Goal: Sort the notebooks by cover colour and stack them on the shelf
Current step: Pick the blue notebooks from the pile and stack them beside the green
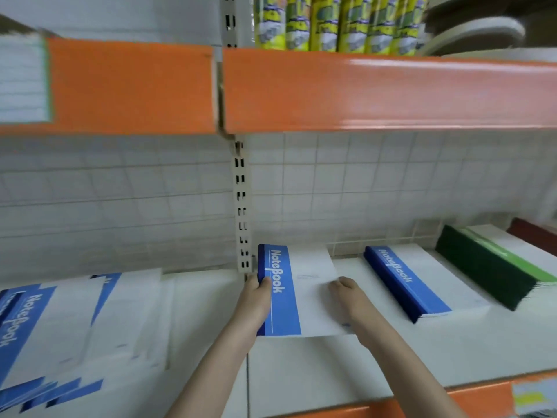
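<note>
Blue notebook stack [281,292]: gripped at both side edges, left hand [256,300], right hand [346,297], squaring onto white shelf [391,357] beside second blue stack [407,282].

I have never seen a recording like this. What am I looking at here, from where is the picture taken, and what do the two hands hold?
There is no machine: a person wears a camera on the head, looking forward and down at a shop shelf. The left hand and the right hand rest on the two sides of a blue-and-white notebook lying on the shelf. To its right lie a stack of blue notebooks and a stack of green notebooks. On the left, loose blue notebooks lie spread. Above is an orange shelf edge.
</note>
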